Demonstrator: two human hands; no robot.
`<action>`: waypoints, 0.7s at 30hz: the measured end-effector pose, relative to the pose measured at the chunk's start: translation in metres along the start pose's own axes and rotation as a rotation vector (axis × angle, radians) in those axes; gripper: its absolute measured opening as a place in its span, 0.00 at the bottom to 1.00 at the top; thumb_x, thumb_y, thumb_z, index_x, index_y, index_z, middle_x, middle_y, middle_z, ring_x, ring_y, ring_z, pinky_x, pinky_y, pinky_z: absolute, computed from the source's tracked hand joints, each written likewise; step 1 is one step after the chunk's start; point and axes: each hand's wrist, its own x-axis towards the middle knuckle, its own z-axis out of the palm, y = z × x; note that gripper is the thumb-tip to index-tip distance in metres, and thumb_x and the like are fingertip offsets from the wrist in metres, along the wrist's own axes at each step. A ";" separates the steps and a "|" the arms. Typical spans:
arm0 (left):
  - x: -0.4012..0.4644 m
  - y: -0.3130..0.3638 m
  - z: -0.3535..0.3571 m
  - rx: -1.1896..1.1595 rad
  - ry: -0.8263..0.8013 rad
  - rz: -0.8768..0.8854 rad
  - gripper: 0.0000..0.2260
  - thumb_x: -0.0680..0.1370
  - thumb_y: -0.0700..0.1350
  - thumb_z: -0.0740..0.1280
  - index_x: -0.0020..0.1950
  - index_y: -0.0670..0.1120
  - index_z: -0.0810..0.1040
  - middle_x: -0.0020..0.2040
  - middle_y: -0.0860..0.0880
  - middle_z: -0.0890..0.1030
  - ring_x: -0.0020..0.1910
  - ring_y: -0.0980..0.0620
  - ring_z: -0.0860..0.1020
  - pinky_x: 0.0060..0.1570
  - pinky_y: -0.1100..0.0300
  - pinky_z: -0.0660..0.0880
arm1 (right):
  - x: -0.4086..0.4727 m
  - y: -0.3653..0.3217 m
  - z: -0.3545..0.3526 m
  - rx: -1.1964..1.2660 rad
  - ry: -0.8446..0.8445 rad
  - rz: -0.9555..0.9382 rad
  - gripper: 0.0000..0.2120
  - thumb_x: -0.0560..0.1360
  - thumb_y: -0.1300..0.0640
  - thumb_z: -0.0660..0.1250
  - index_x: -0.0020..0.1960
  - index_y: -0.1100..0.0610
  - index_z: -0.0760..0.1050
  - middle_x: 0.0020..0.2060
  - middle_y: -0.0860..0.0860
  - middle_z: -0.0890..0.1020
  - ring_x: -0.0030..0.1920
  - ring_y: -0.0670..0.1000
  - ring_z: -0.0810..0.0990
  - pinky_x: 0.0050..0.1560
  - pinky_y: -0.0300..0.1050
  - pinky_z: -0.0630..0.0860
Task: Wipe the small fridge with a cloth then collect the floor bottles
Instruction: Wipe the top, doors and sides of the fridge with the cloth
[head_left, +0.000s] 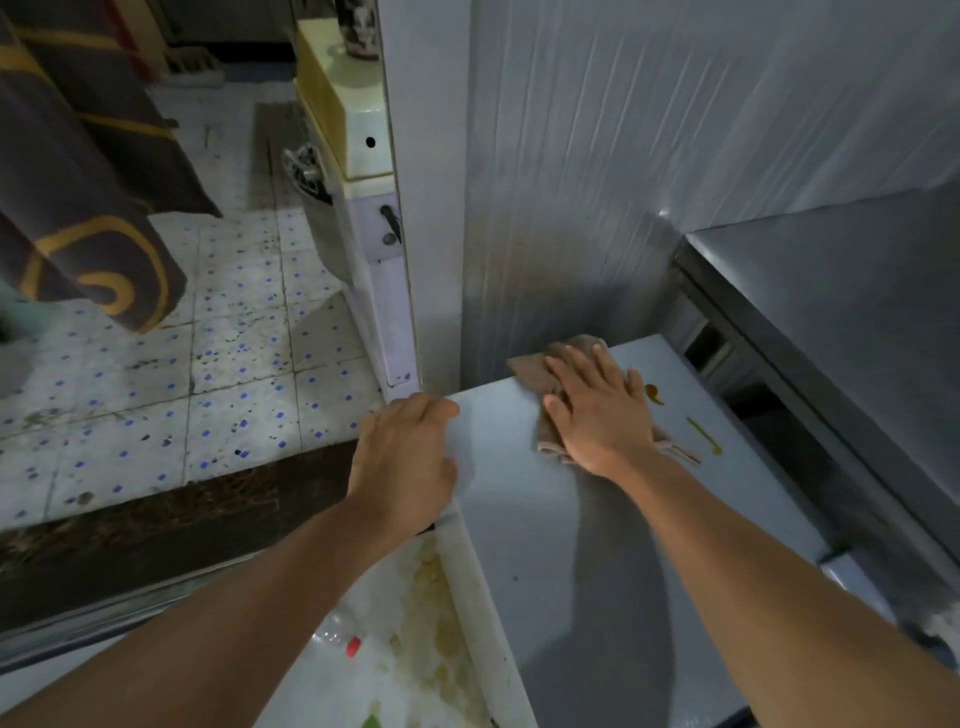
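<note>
Both hands on fridge (597, 545): R hand (597, 410) w/ cloth (535, 371).

The small white fridge (545, 519) shows a flat, smooth top with yellow-green smears near its far right edge. A crumpled brown cloth (540, 371) lies flattened at the far edge of that top. A clear plastic bottle with a red cap (335, 635) lies on its side on the floor beside the fridge's left edge.

Home kitchen: small fridge (597, 545), tiled floor (208, 374).
</note>
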 end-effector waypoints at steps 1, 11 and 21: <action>0.006 0.006 0.004 0.033 -0.024 0.006 0.23 0.75 0.44 0.64 0.70 0.51 0.66 0.69 0.51 0.68 0.67 0.49 0.66 0.67 0.51 0.61 | 0.004 0.014 -0.001 -0.004 0.003 0.026 0.25 0.81 0.44 0.47 0.77 0.45 0.49 0.77 0.45 0.49 0.77 0.52 0.43 0.74 0.59 0.45; 0.028 0.048 0.027 0.187 -0.084 -0.026 0.24 0.77 0.43 0.59 0.72 0.56 0.62 0.74 0.53 0.59 0.72 0.50 0.59 0.70 0.43 0.53 | 0.000 0.065 -0.002 0.045 0.052 0.245 0.29 0.80 0.42 0.47 0.78 0.51 0.47 0.78 0.51 0.48 0.77 0.56 0.44 0.74 0.59 0.47; 0.032 0.058 0.032 0.142 -0.025 -0.100 0.20 0.73 0.43 0.63 0.65 0.50 0.70 0.66 0.49 0.68 0.64 0.44 0.66 0.62 0.45 0.63 | -0.087 0.097 -0.004 0.023 0.014 0.386 0.29 0.78 0.39 0.50 0.76 0.48 0.54 0.73 0.57 0.61 0.69 0.64 0.64 0.63 0.61 0.69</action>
